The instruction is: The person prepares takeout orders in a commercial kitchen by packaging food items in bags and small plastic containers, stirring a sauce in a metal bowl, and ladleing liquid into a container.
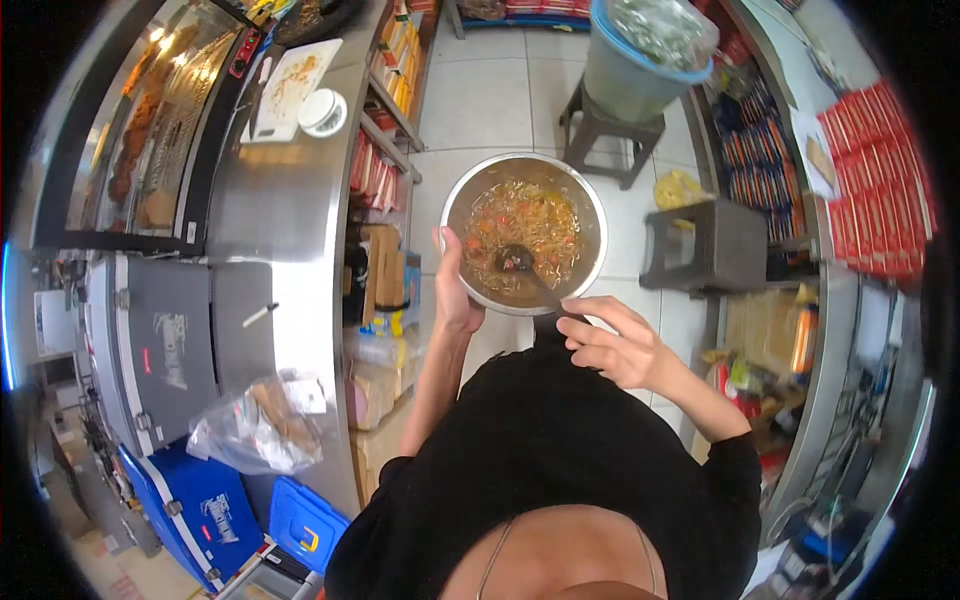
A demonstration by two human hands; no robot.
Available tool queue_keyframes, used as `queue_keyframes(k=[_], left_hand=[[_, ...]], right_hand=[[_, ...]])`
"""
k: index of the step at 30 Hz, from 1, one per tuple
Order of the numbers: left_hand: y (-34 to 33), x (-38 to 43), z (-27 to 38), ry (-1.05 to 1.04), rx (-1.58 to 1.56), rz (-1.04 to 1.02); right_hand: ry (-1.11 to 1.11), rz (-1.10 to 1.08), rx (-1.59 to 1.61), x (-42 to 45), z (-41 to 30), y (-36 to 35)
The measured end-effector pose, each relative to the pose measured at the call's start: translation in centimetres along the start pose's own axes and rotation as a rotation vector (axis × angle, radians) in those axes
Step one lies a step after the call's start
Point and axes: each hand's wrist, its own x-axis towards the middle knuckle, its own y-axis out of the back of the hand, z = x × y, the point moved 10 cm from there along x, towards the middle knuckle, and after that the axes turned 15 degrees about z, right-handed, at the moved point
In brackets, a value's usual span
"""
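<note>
A round stainless steel bowl is held up before my chest, above the tiled floor. My left hand grips its left side, the thumb on the rim and the fingers underneath. Inside lies a wet, shredded food mixture with orange and red pieces. My right hand holds the handle of a dark ladle between thumb and fingers at the bowl's near right rim. The ladle's head rests in the mixture, with a little food in it.
On the left, a steel counter bears a stained white cutting board, a knife, a round white container, a marker and a plastic bag. Ahead right, a tub stands on a stool; another stool is nearer.
</note>
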Motion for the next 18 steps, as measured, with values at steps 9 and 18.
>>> queue_keyframes(k=[9,18], left_hand=[[-9.8,20.8,8.4,-0.037,-0.06,0.059],[-15.2,43.6,15.9,-0.066,-0.179,0.151]], right_hand=[[0.089,-0.137,0.044,15.3,24.3,1.4],[-0.801,-0.051,0.145,22.4,57.8,-2.2]])
